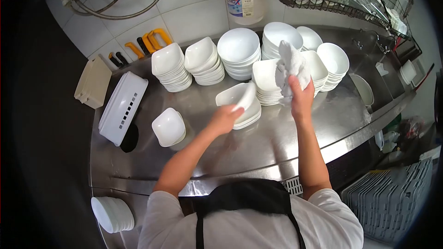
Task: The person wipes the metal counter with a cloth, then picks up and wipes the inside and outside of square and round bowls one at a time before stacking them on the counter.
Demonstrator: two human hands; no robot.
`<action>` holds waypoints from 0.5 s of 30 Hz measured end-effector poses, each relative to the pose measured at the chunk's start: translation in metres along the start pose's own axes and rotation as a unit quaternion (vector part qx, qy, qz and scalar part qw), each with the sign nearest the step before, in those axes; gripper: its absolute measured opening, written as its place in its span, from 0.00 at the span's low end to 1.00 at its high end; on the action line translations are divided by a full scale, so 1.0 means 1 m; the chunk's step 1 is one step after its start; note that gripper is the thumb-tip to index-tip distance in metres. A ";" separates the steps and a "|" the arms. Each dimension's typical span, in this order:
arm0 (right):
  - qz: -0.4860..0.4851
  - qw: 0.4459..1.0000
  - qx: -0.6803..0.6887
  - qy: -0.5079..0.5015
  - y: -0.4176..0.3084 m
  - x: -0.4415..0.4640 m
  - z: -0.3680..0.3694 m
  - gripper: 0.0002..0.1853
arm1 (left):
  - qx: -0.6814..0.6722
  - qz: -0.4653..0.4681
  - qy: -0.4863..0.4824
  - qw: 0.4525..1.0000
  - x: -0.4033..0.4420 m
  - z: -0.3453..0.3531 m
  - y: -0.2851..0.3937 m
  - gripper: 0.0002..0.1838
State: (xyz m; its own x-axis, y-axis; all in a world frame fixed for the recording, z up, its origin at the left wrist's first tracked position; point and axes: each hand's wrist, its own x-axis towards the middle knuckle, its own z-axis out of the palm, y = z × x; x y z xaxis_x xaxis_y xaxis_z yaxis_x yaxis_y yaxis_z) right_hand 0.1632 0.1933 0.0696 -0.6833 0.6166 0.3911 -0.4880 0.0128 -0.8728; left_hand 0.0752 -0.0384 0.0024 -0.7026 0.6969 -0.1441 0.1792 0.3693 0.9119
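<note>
Step in hand, as judged: drying bowls and stacking them. Left hand point(223, 119) holds one white bowl point(249, 96); right hand point(302, 94) holds a white cloth point(295, 67). Cloth and bowl are apart, so no wiping contact at this instant.

Fingers: left set is narrow, gripping the bowl by its near end; the exact placing of the thumb is blurred. Right set is bunched around the cloth, which stands up above the fist and hangs a little below it.

Position: bowl is over the low stack point(247, 122) near the middle of the worktop point(258, 152). Whether it touches the stack cannot be told from this one view.

Orientation: bowl is tilted, seen nearly side-on. Its long axis, as seen, runs obliquely from the left fingers up and to the right, the far end pointing towards the square stack point(267, 78) behind. Its hollow seems to face left; blur makes this uncertain.

Next move, as judged: either cloth to bowl for more wiping, or, if dry, the bowl levelled, its corners matched to the low stack and the grip released. Nested bowls point(168, 127) sit on the left, well apart from the low stack.
</note>
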 end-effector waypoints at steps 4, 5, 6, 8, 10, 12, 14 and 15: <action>-0.264 0.905 -0.310 -0.121 0.002 -0.039 0.046 0.31 | -0.286 0.152 0.053 0.945 -0.002 0.018 0.023 0.17; -0.317 0.867 -0.361 -0.136 -0.005 -0.040 0.056 0.30 | -0.232 0.226 0.133 0.937 -0.004 0.032 0.009 0.17; -0.371 0.823 -0.406 -0.145 -0.013 -0.041 0.066 0.28 | -0.282 0.208 0.107 0.930 -0.011 0.032 0.015 0.17; -0.181 0.942 -0.240 -0.152 0.005 -0.016 0.073 0.24 | -0.375 0.178 0.061 0.908 -0.028 0.021 0.045 0.17; 0.036 0.993 -0.037 -0.103 0.006 -0.010 0.083 0.21 | -0.332 0.237 0.093 0.908 -0.046 0.020 0.051 0.15; 0.119 0.985 0.090 -0.091 0.008 -0.016 0.092 0.20 | -0.254 0.322 0.187 0.893 -0.048 0.024 0.057 0.14; -0.045 0.997 0.033 -0.061 0.039 -0.063 0.117 0.22 | -0.191 0.233 0.232 0.925 -0.055 0.003 0.052 0.14; -0.213 0.966 -0.123 -0.083 0.033 -0.071 0.120 0.21 | -0.205 0.205 0.218 0.932 -0.053 -0.008 0.039 0.13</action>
State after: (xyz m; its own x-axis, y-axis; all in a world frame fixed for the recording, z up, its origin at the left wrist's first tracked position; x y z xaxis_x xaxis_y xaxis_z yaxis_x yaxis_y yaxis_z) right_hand 0.1306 0.0554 0.0483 -0.5371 0.3788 0.7536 -0.6138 0.4373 -0.6573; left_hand 0.1138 -0.0663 0.0485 -0.8622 0.3791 0.3360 0.2777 -0.2012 0.9394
